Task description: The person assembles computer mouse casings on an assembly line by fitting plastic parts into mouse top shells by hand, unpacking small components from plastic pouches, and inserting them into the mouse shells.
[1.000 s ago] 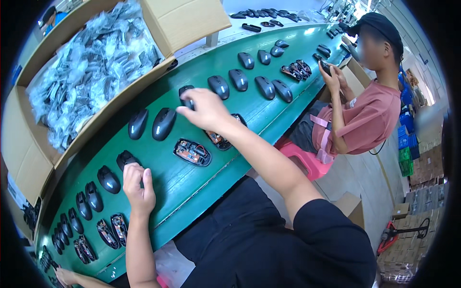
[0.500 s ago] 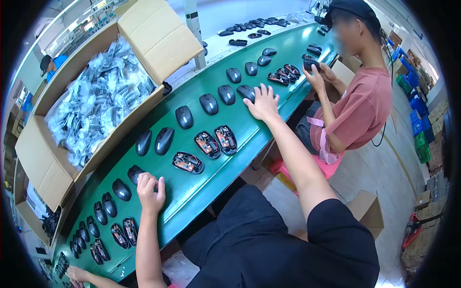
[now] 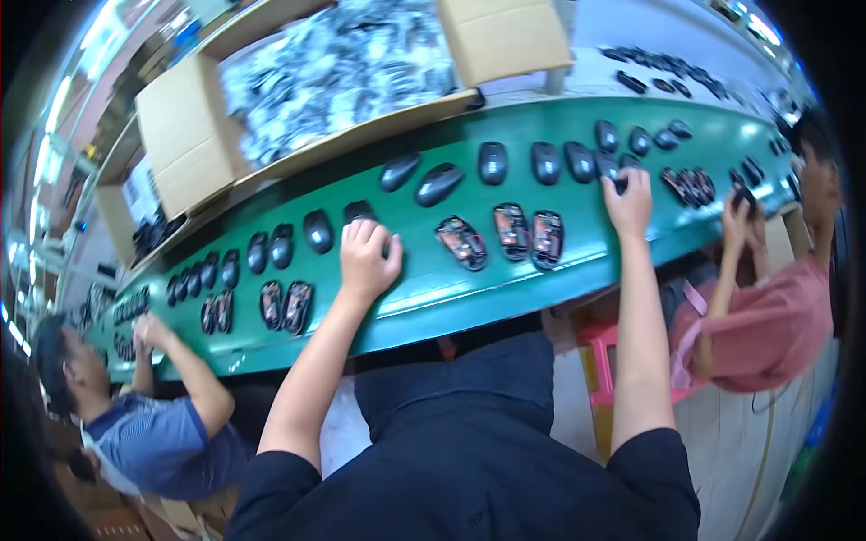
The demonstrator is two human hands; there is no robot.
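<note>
A long green conveyor belt [image 3: 424, 288] carries rows of black computer mice. My left hand [image 3: 368, 259] lies curled over one black mouse [image 3: 357, 211] in the far row. My right hand [image 3: 629, 202] is stretched out to the right, its fingers closed over another black mouse [image 3: 612, 169]. Between my hands lie three opened mouse bases [image 3: 511, 231] with their circuit boards showing. Behind them several closed mice [image 3: 492, 162] sit in a row.
A big cardboard box [image 3: 189, 135] of bagged parts stands behind the belt. A person in a pink shirt [image 3: 776, 325] handles a mouse at the right end. A person in a blue shirt [image 3: 153, 442] works at the lower left. A pink stool [image 3: 600, 361] stands by my right leg.
My right hand has moved from the middle of the belt out to a mouse farther right. My left hand has stayed on a mouse. The view has swung left.
</note>
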